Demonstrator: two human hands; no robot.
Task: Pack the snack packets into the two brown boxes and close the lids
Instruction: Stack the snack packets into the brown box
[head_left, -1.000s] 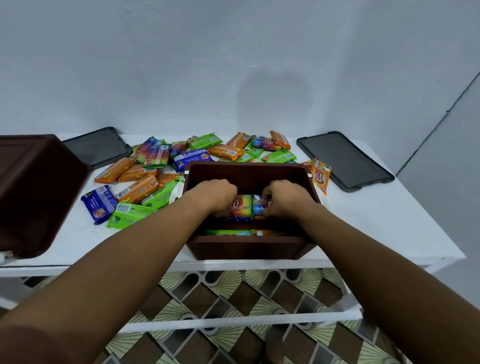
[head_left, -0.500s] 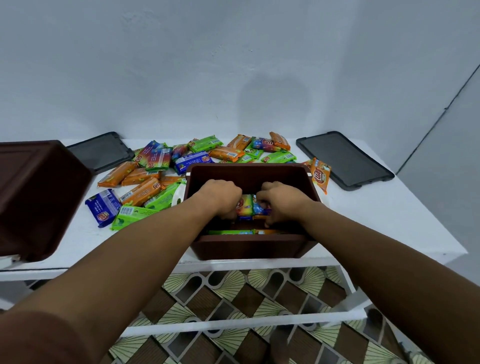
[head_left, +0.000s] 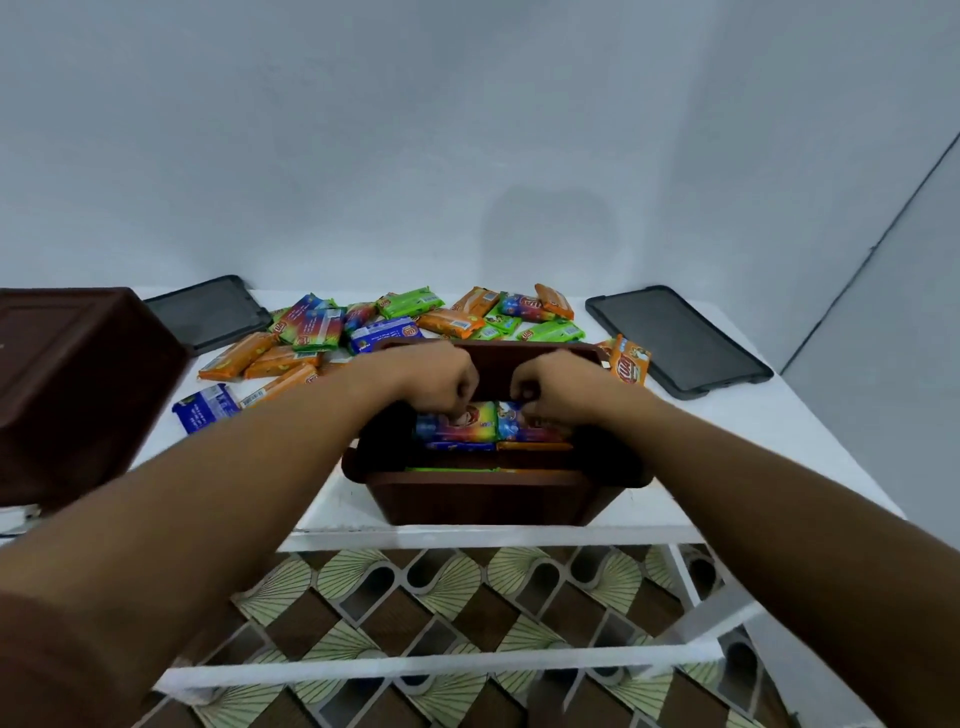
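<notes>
Left hand (head_left: 436, 382): fingers (head_left: 464, 396) clenched downward, pinching the upper edge of a rainbow packet (head_left: 460, 427). Right hand (head_left: 558, 384): fingers (head_left: 521, 395) curled the same way, grasping the top of a blue-and-red packet (head_left: 522, 426). The knuckles of the two hands are near each other but apart.

Both packets stand on edge, side by side and touching, inside the open brown box (head_left: 488, 499). More stacked packets (head_left: 457, 446) show nearer the front wall of that box, as thin blue, orange and green edges. Both forearms reach in over the box's near rim.

Behind the open brown box lies a heap of loose packets (head_left: 415, 322) in orange, green, blue and mixed colours, spreading to its far left. One orange packet (head_left: 631, 365) leans just beside the box's far right corner. A blue packet (head_left: 205, 408) lies flat, well to the box's left.

The second brown box (head_left: 67, 384) sits well to the left of the open one, with its solid side towards the camera. One dark flat lid (head_left: 208, 312) lies to the far left behind the open box. Another dark lid (head_left: 675, 338) lies to its far right.

The open box stands at the near edge of the white worktop (head_left: 779, 452). Patterned floor tiles (head_left: 415, 597) show below it.
</notes>
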